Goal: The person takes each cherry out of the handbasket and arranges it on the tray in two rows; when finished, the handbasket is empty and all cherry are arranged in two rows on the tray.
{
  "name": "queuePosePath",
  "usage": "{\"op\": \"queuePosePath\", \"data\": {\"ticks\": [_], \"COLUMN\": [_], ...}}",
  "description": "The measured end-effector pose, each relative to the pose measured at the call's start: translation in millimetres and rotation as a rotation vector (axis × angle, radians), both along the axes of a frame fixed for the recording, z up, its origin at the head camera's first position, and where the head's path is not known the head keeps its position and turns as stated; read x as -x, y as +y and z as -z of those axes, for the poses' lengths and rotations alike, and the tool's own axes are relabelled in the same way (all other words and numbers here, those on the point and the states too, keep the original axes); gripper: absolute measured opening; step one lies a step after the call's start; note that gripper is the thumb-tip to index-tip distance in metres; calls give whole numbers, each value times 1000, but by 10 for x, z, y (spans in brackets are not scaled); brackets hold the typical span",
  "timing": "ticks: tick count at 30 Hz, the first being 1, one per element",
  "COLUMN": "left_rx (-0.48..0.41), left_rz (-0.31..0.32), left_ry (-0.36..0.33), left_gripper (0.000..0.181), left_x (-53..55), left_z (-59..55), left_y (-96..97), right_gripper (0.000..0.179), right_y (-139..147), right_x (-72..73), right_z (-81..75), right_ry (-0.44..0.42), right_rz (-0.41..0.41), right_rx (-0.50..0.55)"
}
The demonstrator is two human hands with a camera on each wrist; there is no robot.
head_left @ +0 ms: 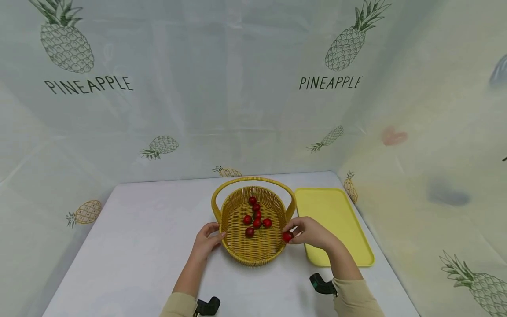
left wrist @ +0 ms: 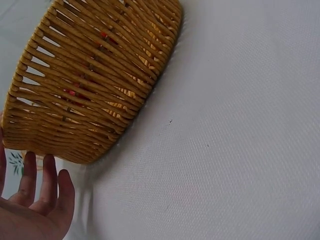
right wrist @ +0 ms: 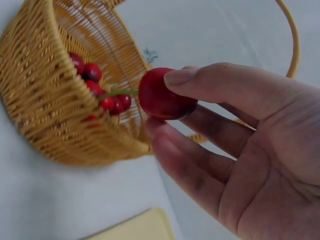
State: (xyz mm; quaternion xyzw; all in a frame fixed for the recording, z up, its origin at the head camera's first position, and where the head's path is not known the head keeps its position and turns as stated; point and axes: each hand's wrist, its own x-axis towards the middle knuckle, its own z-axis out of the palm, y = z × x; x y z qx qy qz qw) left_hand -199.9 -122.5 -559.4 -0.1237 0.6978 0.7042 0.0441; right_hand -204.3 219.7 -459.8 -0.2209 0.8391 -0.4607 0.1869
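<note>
A round yellow wicker basket with an arched handle stands on the white table, with several red cherries inside. At the basket's left side, my left hand holds the rim, thumb over the edge and fingers against the outer wall; the left wrist view shows those fingers under the woven side. Between thumb and fingertips, my right hand pinches one red cherry by the basket's right rim. A green stem points from this cherry toward the basket.
To the right of the basket lies a flat yellow tray, its surface bare where seen. The basket's handle arches over its far side. Behind the white table hangs a pineapple-print cloth.
</note>
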Motion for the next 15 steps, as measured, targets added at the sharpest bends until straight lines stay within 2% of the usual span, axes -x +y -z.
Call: {"op": "queuePosePath", "data": {"ticks": [8, 15], "left_rx": [-12, -5], "left_rz": [4, 7], "left_ry": [8, 4], "left_gripper": [39, 40], "left_x": [-18, 1], "left_z": [-17, 27], "left_y": [-6, -12], "right_gripper": [22, 22], "right_y": [165, 331], "right_x": [-43, -62], "right_z": [75, 99], "right_ry": [-16, -34], "right_rz": [71, 124], "right_rx": [30, 57]}}
